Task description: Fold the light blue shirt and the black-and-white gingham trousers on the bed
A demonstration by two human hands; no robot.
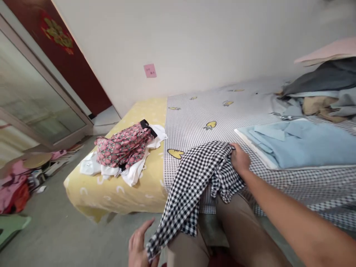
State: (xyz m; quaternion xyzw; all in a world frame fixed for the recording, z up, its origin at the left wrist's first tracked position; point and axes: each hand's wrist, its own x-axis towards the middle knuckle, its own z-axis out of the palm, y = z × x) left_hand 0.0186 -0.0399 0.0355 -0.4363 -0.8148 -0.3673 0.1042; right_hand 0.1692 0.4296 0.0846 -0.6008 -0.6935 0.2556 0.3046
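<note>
Bed (191, 118) bears clothes (122, 146); right hand (240, 160) grips checked garment (194, 168)

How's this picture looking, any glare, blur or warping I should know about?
Head view: soft light, no strong glare on the checked garment, whose pattern reads clearly; head view: gold-and-red decoration smeared, pink note's writing illegible; head view: glass panel slants, perhaps wide-angle distortion or camera tilt.

The right arm (297, 218) stretches forward, right grip (240, 159) pinched; left grip (140, 244) low, one finger (146, 225) extended.
</note>
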